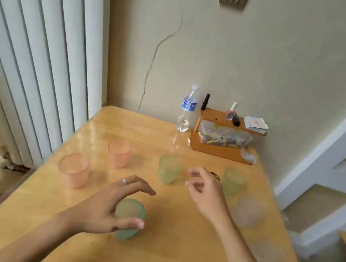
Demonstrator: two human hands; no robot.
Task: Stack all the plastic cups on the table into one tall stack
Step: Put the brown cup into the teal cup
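Head view: nothing is stacked yet, and the cups are seen scattered singly, presumably laid out for collecting. Places are given from the teal cup [129, 219], nearest the viewer. It is being closed on by the left hand [107, 207], thumb on its near side, fingers arched over the rim; a firm grip cannot be confirmed. Two pink cups [73, 170] are set left and beyond; two green cups [169, 169] are set beyond and to the right. The right hand [205, 192] is held open, empty, near the green ones, probably ready for the next pick. Two clear cups [248, 211] to the right are blurred and hard to make out. The table [168, 257] is cut off below.
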